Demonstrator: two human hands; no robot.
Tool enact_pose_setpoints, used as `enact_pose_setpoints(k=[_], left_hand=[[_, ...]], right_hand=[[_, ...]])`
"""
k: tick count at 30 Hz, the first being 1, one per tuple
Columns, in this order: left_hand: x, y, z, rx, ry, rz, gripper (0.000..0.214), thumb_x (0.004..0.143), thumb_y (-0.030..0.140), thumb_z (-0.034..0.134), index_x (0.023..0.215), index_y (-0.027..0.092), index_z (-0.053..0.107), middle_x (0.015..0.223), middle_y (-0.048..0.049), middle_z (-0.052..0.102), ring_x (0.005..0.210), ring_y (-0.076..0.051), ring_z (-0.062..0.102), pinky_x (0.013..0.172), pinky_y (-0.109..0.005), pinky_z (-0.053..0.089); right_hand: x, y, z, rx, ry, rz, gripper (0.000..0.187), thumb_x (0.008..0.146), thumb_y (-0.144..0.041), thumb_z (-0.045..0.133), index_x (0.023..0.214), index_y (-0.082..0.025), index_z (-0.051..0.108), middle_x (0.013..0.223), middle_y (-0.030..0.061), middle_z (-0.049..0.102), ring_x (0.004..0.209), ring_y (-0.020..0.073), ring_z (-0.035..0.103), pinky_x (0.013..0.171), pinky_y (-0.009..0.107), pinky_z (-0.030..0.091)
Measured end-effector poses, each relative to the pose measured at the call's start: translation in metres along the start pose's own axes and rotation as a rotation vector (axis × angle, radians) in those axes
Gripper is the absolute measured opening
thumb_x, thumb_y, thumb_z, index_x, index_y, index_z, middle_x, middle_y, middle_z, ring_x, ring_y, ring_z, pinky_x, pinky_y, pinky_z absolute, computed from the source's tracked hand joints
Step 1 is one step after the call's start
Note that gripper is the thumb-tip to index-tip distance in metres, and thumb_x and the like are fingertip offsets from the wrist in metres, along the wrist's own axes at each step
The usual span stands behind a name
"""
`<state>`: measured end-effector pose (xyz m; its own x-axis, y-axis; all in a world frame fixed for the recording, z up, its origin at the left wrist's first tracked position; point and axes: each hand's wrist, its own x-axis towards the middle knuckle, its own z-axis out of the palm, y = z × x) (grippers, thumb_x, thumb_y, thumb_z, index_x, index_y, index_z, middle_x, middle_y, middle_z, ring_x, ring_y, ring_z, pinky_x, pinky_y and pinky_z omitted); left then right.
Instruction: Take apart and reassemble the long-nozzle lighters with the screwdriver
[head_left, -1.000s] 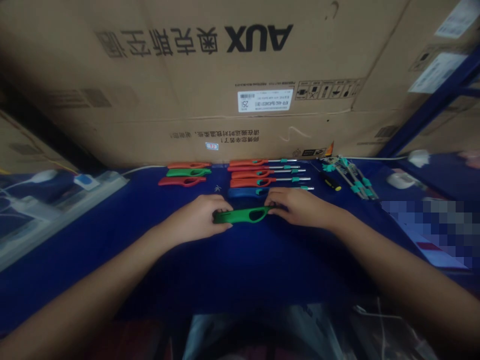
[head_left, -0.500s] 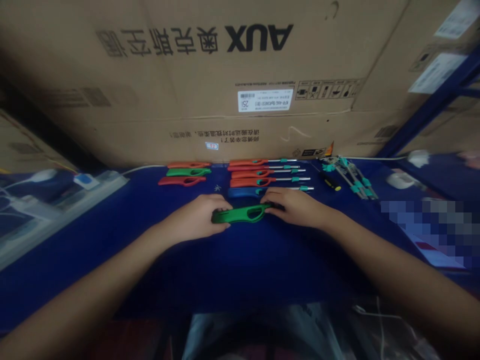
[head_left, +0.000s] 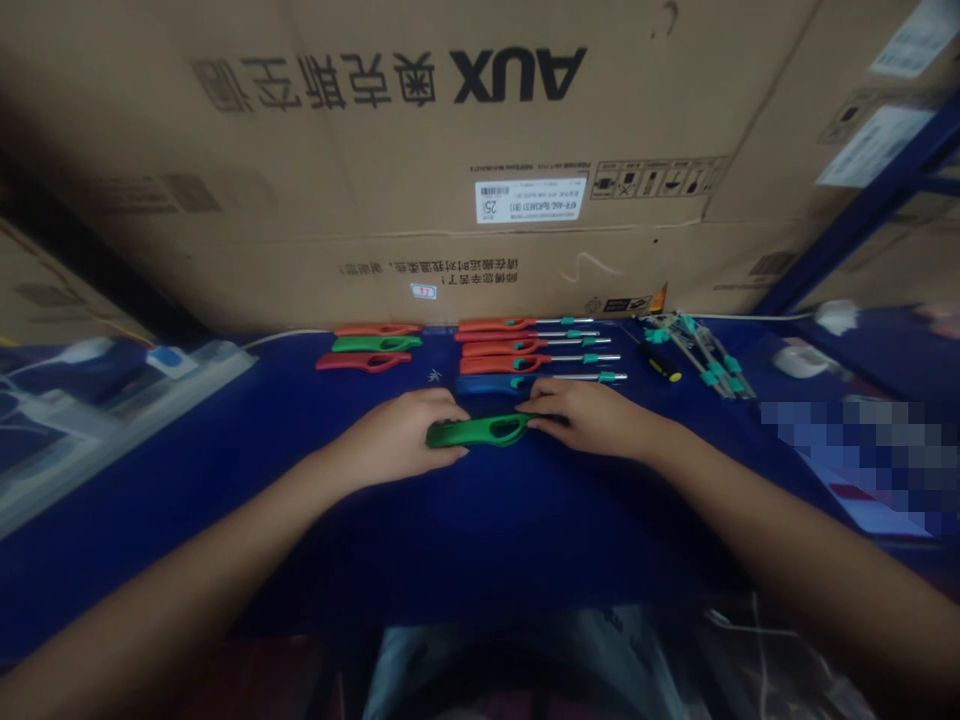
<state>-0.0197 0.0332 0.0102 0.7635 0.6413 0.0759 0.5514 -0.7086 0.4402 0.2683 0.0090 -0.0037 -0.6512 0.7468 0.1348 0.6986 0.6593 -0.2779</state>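
Observation:
A green lighter handle [head_left: 484, 431] with an oval finger hole is held level above the blue table. My left hand [head_left: 412, 430] is closed around its left end. The fingertips of my right hand [head_left: 574, 412] pinch its right end, and they partly hide that end. Just behind my right hand lies a blue gas lighter [head_left: 484, 384] with a metal rod, the nearest of several lighters, the others orange and red [head_left: 499, 347]. To their left lie an orange handle [head_left: 375, 329], a green handle [head_left: 367, 344] and a red handle [head_left: 360, 361], all without rods. Tiny metal pieces [head_left: 435, 376], perhaps screws, lie between the groups.
Behind the blue table [head_left: 487, 540] stands a large cardboard box [head_left: 360, 190]. A yellow-and-black screwdriver [head_left: 661, 364] lies beside a pile of metal rods with teal parts [head_left: 709, 355] at the back right. Power strips and cables [head_left: 82, 412] line the left side.
The green handle and both hands have shifted very slightly, and the right fingertips sit a little further left on its end. The things on the table have not moved.

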Motion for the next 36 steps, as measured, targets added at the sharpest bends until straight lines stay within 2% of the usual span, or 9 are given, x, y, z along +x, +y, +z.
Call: enact_pose_setpoints(k=[5, 10, 16, 22, 25, 27, 31, 34, 36], left_hand=[[0.002, -0.004, -0.003, -0.033, 0.031, 0.025, 0.029, 0.091, 0.038, 0.063, 0.114, 0.023, 0.072, 0.104, -0.0057, 0.071, 0.087, -0.018, 0.067, 0.078, -0.03, 0.052], [0.004, -0.012, -0.003, -0.037, 0.069, 0.011, 0.028, 0.095, 0.036, 0.057, 0.113, 0.022, 0.072, 0.104, -0.0062, 0.073, 0.082, -0.017, 0.067, 0.077, -0.03, 0.053], [0.004, -0.012, -0.004, -0.048, 0.065, -0.002, 0.028, 0.093, 0.04, 0.061, 0.11, 0.021, 0.073, 0.1, -0.0052, 0.073, 0.08, -0.017, 0.066, 0.075, -0.029, 0.052], [0.006, -0.006, -0.005, -0.171, 0.051, -0.029, 0.04, 0.102, 0.045, 0.043, 0.096, 0.019, 0.072, 0.09, -0.0023, 0.073, 0.081, -0.017, 0.065, 0.076, -0.028, 0.049], [0.006, -0.004, -0.007, -0.269, -0.016, -0.04, 0.043, 0.104, 0.046, 0.039, 0.096, 0.02, 0.072, 0.092, -0.0015, 0.073, 0.084, -0.017, 0.066, 0.081, -0.028, 0.05], [0.006, -0.003, -0.009, -0.312, -0.02, -0.037, 0.042, 0.103, 0.045, 0.04, 0.093, 0.019, 0.072, 0.093, -0.0012, 0.073, 0.088, -0.016, 0.066, 0.085, -0.027, 0.049], [0.004, 0.0, -0.012, -0.257, 0.018, 0.008, 0.033, 0.1, 0.043, 0.049, 0.094, 0.019, 0.072, 0.094, -0.0024, 0.072, 0.086, -0.016, 0.066, 0.082, -0.027, 0.049], [0.002, 0.004, -0.01, -0.187, 0.02, 0.024, 0.028, 0.096, 0.042, 0.057, 0.105, 0.02, 0.072, 0.096, -0.0034, 0.071, 0.082, -0.015, 0.065, 0.075, -0.026, 0.05], [0.0, 0.008, -0.006, -0.153, 0.014, 0.015, 0.028, 0.092, 0.041, 0.062, 0.105, 0.019, 0.072, 0.091, -0.0032, 0.069, 0.076, -0.014, 0.063, 0.068, -0.025, 0.049]], right_hand=[[0.002, 0.004, 0.0, 0.03, 0.055, 0.016, 0.025, 0.099, -0.026, 0.05, 0.107, -0.019, 0.072, 0.101, 0.0079, 0.069, 0.088, 0.0186, 0.064, 0.076, 0.032, 0.049], [0.003, 0.006, 0.0, 0.09, 0.076, 0.044, 0.023, 0.098, -0.022, 0.05, 0.092, -0.016, 0.071, 0.092, 0.0063, 0.068, 0.082, 0.0156, 0.063, 0.073, 0.028, 0.047], [0.003, 0.006, 0.002, -0.022, 0.147, 0.025, 0.025, 0.1, -0.025, 0.047, 0.096, -0.017, 0.071, 0.097, 0.0067, 0.069, 0.085, 0.0171, 0.064, 0.072, 0.029, 0.048], [0.001, -0.003, -0.006, -0.222, 0.361, -0.131, 0.032, 0.103, -0.025, 0.039, 0.107, -0.016, 0.07, 0.106, 0.0115, 0.07, 0.096, 0.0217, 0.066, 0.076, 0.034, 0.052], [-0.001, -0.009, -0.012, -0.288, 0.425, -0.157, 0.033, 0.102, -0.023, 0.039, 0.109, -0.016, 0.07, 0.107, 0.0117, 0.071, 0.096, 0.0222, 0.066, 0.077, 0.035, 0.053], [-0.001, -0.011, -0.013, -0.301, 0.443, -0.165, 0.032, 0.102, -0.023, 0.039, 0.109, -0.016, 0.07, 0.107, 0.0115, 0.071, 0.096, 0.0223, 0.066, 0.078, 0.035, 0.053], [-0.001, -0.006, -0.012, -0.225, 0.4, -0.175, 0.027, 0.101, -0.025, 0.045, 0.11, -0.015, 0.069, 0.108, 0.0106, 0.07, 0.097, 0.021, 0.066, 0.081, 0.033, 0.054], [0.0, 0.001, -0.009, -0.135, 0.282, -0.171, 0.022, 0.1, -0.027, 0.051, 0.108, -0.016, 0.068, 0.106, 0.0093, 0.068, 0.095, 0.0197, 0.066, 0.081, 0.032, 0.054], [0.0, 0.003, -0.007, -0.092, 0.2, -0.156, 0.019, 0.098, -0.027, 0.054, 0.107, -0.017, 0.068, 0.105, 0.0083, 0.067, 0.093, 0.0194, 0.066, 0.079, 0.031, 0.053]])
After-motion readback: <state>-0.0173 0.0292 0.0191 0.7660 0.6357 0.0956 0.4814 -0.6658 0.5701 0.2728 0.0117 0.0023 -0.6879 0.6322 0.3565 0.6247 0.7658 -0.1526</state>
